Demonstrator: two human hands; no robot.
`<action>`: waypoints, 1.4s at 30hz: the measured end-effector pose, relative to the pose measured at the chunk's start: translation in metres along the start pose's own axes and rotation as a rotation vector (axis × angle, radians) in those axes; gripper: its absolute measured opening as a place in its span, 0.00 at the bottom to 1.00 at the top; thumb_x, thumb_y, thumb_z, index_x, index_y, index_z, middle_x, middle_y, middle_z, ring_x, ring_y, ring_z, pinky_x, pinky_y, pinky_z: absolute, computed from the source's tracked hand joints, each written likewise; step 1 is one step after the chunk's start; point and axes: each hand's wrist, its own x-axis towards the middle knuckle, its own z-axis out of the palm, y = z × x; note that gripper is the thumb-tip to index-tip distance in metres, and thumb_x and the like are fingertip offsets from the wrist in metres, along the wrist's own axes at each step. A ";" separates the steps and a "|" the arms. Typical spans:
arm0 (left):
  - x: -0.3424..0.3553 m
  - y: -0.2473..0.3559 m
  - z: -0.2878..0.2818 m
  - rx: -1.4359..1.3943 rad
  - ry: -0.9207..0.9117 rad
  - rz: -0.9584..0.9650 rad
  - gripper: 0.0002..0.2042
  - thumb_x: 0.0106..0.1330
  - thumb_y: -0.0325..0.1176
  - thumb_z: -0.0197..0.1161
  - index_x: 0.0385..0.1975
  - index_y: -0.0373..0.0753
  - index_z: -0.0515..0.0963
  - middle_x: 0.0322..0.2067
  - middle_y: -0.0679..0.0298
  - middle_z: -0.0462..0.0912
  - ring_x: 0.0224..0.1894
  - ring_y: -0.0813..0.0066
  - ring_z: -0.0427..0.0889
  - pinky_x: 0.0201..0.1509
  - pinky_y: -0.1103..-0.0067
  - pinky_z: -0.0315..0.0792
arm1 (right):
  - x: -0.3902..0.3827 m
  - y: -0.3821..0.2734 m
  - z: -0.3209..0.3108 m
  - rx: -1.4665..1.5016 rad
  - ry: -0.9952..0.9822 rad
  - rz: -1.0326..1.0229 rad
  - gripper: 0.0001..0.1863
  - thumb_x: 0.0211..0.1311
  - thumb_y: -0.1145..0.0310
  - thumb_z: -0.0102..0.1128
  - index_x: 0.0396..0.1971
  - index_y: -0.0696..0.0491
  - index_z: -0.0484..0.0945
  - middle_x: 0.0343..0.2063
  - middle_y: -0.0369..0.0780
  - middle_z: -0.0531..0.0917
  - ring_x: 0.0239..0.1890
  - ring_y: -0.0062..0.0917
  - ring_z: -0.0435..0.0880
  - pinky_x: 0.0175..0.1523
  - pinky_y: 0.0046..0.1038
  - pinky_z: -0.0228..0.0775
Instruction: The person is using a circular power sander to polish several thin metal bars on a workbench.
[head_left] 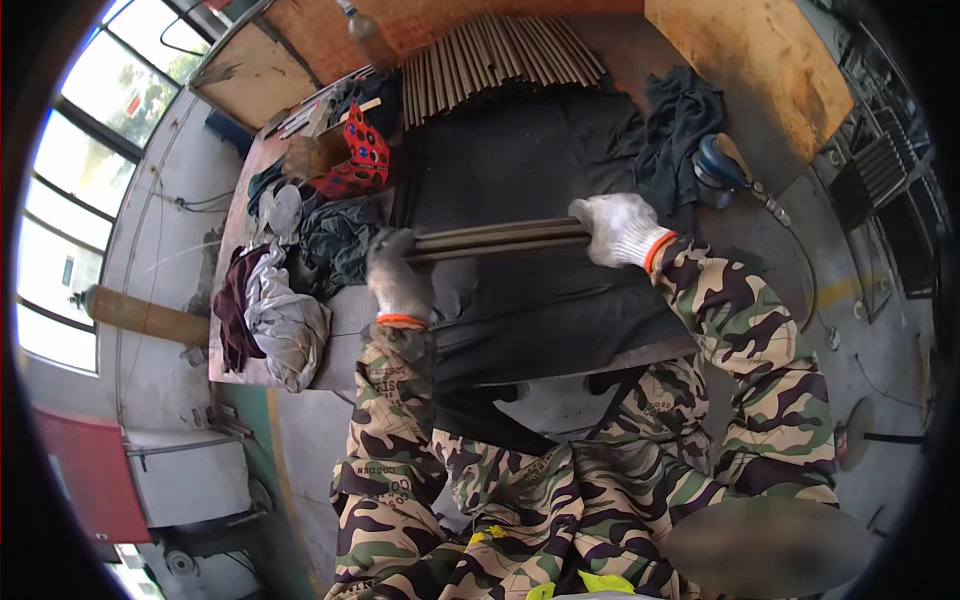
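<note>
Both my hands wear whitish knit gloves with orange cuffs. Between them, level above the black cloth [490, 170], lies a small bundle of thin brown-grey rods [500, 239]. My left hand [400, 282], a little blurred, is closed around the left ends. Around the right ends my right hand [622, 230] is wrapped. The gloves hide the rod tips. Beyond, at the far side of the table, many similar rods [500, 62] are stacked side by side in a wide pile.
Dark rags [345, 240] and a pale grey cloth [285, 315] heap on the left, near a red patterned box [362, 155]. A bottle [370, 40] stands at the back. On the right lie a dark cloth [682, 130] and a blue power tool [722, 165] with a hose.
</note>
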 end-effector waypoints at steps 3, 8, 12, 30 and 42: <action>-0.033 -0.023 0.019 -0.809 0.058 -0.786 0.10 0.68 0.32 0.74 0.46 0.36 0.88 0.39 0.61 0.91 0.40 0.70 0.89 0.48 0.76 0.83 | 0.014 0.010 0.008 -0.082 -0.001 -0.022 0.20 0.56 0.72 0.67 0.50 0.45 0.85 0.45 0.45 0.91 0.53 0.43 0.91 0.57 0.45 0.84; 0.010 0.012 0.014 0.103 -0.394 -0.241 0.12 0.69 0.40 0.69 0.41 0.37 0.89 0.44 0.52 0.91 0.52 0.44 0.86 0.61 0.58 0.80 | 0.032 0.030 0.010 -0.165 0.009 -0.047 0.21 0.53 0.73 0.68 0.50 0.47 0.85 0.51 0.43 0.89 0.61 0.41 0.86 0.63 0.43 0.80; -0.024 -0.012 0.036 0.024 -0.331 0.044 0.17 0.72 0.35 0.64 0.57 0.35 0.82 0.56 0.48 0.85 0.65 0.38 0.77 0.70 0.52 0.73 | 0.032 0.040 0.020 -0.214 0.053 -0.176 0.26 0.52 0.71 0.70 0.54 0.49 0.84 0.57 0.44 0.85 0.67 0.44 0.80 0.69 0.44 0.75; -0.008 0.013 0.009 0.142 -0.651 0.076 0.46 0.67 0.57 0.73 0.74 0.27 0.65 0.74 0.35 0.68 0.79 0.29 0.60 0.82 0.48 0.61 | 0.008 0.074 0.064 -0.092 0.384 -0.387 0.55 0.56 0.45 0.79 0.77 0.58 0.64 0.74 0.55 0.68 0.79 0.54 0.63 0.82 0.51 0.57; -0.008 0.010 0.010 0.124 -0.604 0.133 0.49 0.61 0.59 0.77 0.73 0.27 0.66 0.71 0.37 0.69 0.76 0.32 0.64 0.80 0.48 0.62 | 0.007 0.066 0.069 -0.086 0.415 -0.361 0.59 0.56 0.48 0.80 0.80 0.58 0.57 0.77 0.58 0.64 0.79 0.59 0.61 0.81 0.53 0.57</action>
